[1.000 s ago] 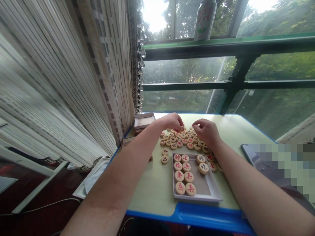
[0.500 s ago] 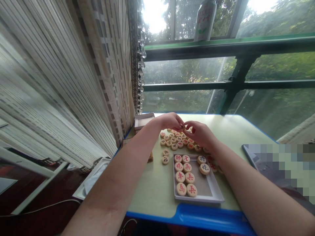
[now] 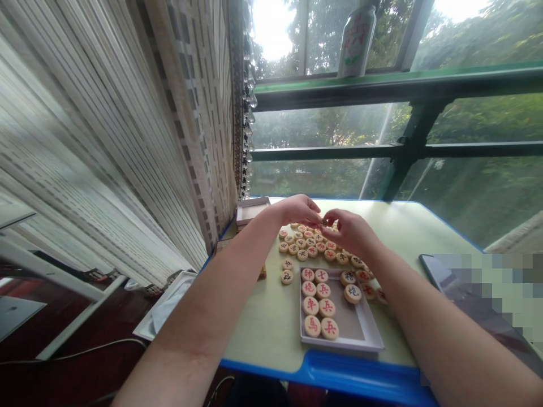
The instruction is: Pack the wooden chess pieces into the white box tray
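A small round Chinese chess piece (image 3: 323,222) is pinched between the fingertips of both my hands above the far part of the spread pieces. My left hand (image 3: 300,211) grips its left side with closed fingers; my right hand (image 3: 350,229) has thumb and forefinger curled on its right side. Below them, loose pieces (image 3: 311,252) with red or black characters lie face up in uneven rows. Nearer to me, a shallow box tray (image 3: 358,339) holds two columns of red pieces (image 3: 327,307) on its left and two black pieces (image 3: 352,293) at its upper right.
Two black pieces (image 3: 287,277) lie left of the tray. A box lid (image 3: 253,210) stands at the table's far left, partly behind my left forearm. A dark tablet-like device (image 3: 441,282) is at the right. A drink can (image 3: 357,42) stands on the window ledge; a curtain (image 3: 182,130) hangs left.
The held piece has shifted slightly right, and my right fingers have closed further around it. The tray's pieces stay as they were. The view has moved a little.
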Tool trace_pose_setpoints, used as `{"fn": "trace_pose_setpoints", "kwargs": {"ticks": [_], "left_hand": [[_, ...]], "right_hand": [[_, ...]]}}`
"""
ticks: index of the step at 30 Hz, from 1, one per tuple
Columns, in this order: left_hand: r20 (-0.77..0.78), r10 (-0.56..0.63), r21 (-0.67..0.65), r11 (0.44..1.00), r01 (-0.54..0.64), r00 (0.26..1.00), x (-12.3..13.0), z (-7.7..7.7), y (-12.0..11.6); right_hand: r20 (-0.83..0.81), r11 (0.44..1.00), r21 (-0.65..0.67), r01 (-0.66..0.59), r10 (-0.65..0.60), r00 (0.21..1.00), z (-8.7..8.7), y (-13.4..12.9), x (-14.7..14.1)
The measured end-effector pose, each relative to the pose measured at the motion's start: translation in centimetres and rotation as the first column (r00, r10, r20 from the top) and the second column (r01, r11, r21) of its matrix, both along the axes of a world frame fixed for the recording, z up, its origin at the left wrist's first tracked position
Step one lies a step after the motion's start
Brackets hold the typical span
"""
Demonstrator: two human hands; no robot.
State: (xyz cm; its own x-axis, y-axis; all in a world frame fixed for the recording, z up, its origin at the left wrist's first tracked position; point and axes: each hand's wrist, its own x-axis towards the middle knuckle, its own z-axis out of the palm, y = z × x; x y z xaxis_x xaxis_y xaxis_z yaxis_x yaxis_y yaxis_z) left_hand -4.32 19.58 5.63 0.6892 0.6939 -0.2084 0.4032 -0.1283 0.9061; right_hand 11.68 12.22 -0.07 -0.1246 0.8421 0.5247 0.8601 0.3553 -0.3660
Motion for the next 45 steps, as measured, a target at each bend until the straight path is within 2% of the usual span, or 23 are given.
{"fn": "trace_pose_setpoints", "kwargs": {"ticks": [3, 5, 8, 10, 12, 15, 17, 19, 21, 23, 25, 28, 32, 35, 38, 40, 42, 45], "left_hand": [[0.031, 0.033, -0.053, 0.998, -0.032, 0.999, 0.0, 0.8, -0.6], [0.09, 0.171, 0.004, 0.985, -0.172, 0.981, 0.1, 1.8, -1.2], [0.183, 0.375, 0.167, 0.899, -0.404, 0.909, 0.6, 3.4, -2.6], [0.163, 0.414, 0.256, 0.859, -0.444, 0.896, 0.8, 4.2, -3.7], [0.076, 0.407, 0.327, 0.853, -0.408, 0.91, 0.8, 4.2, -4.7], [-0.097, 0.409, 0.429, 0.84, -0.333, 0.907, 0.3, 2.8, -6.0], [-0.136, 0.429, 0.499, 0.809, -0.313, 0.893, -0.3, 1.2, -6.9], [-0.08, 0.443, 0.547, 0.769, -0.332, 0.893, -0.9, -0.3, -8.0], [0.043, 0.47, 0.624, 0.676, -0.391, 0.882, -1.3, -1.6, -9.1], [0.164, 0.444, 0.689, 0.587, -0.425, 0.881, -1.4, -2.7, -10.0], [0.214, 0.388, 0.745, 0.529, -0.407, 0.896, -1.3, -3.5, -10.5], [0.19, 0.332, 0.811, 0.478, -0.338, 0.924, -1.2, -4.6, -10.6], [0.148, 0.324, 0.85, 0.441, -0.288, 0.934, -1.3, -5.4, -10.1], [0.126, 0.316, 0.864, 0.431, -0.261, 0.94, -1.4, -5.8, -9.6], [0.097, 0.304, 0.874, 0.429, -0.228, 0.948, -1.4, -5.8, -9.5], [0.079, 0.3, 0.883, 0.422, -0.207, 0.951, -1.3, -5.6, -9.7], [0.056, 0.292, 0.891, 0.418, -0.18, 0.955, -1.3, -5.4, -10.0], [0.016, 0.256, 0.898, 0.421, -0.126, 0.967, -1.4, -4.9, -10.5]], "right_hand": [[0.021, 0.998, -0.019, 0.054, -0.054, 0.998, 0.4, -0.4, 0.2], [0.028, 0.996, -0.038, 0.082, -0.081, 0.996, 0.6, -0.8, 0.4], [0.017, 0.99, -0.081, 0.117, -0.116, 0.993, 1.0, -1.3, 0.8], [0.011, 0.986, -0.102, 0.129, -0.129, 0.992, 1.2, -1.6, 1.1], [0.019, 0.984, -0.121, 0.134, -0.132, 0.991, 1.5, -1.9, 1.3], [0.036, 0.977, -0.162, 0.141, -0.137, 0.99, 1.9, -2.2, 1.4], [0.035, 0.972, -0.187, 0.139, -0.135, 0.99, 2.1, -2.3, 1.5], [0.029, 0.972, -0.198, 0.129, -0.126, 0.992, 2.2, -2.5, 1.6], [0.029, 0.975, -0.194, 0.111, -0.108, 0.994, 2.2, -2.7, 1.6], [0.034, 0.977, -0.196, 0.086, -0.081, 0.996, 2.1, -2.8, 1.5], [0.039, 0.976, -0.21, 0.059, -0.052, 0.998, 2.1, -3.0, 1.3], [0.05, 0.97, -0.24, 0.031, -0.019, 0.999, 2.4, -3.2, 1.0], [-0.009, 0.952, -0.306, -0.008, 0.006, 1.0, 3.6, -5.2, 1.1], [-0.065, 0.952, -0.298, -0.066, 0.049, 0.997, 3.5, -8.8, 1.3], [-0.1, 0.945, -0.279, -0.168, 0.146, 0.984, 1.5, -12.9, 1.5], [-0.103, 0.95, -0.26, -0.174, 0.152, 0.983, -0.2, -15.1, 1.4], [-0.088, 0.964, -0.233, -0.125, 0.107, 0.99, -1.7, -16.5, 1.2], [-0.051, 0.973, -0.224, -0.06, 0.05, 0.997, -2.5, -17.3, 0.5]]}}
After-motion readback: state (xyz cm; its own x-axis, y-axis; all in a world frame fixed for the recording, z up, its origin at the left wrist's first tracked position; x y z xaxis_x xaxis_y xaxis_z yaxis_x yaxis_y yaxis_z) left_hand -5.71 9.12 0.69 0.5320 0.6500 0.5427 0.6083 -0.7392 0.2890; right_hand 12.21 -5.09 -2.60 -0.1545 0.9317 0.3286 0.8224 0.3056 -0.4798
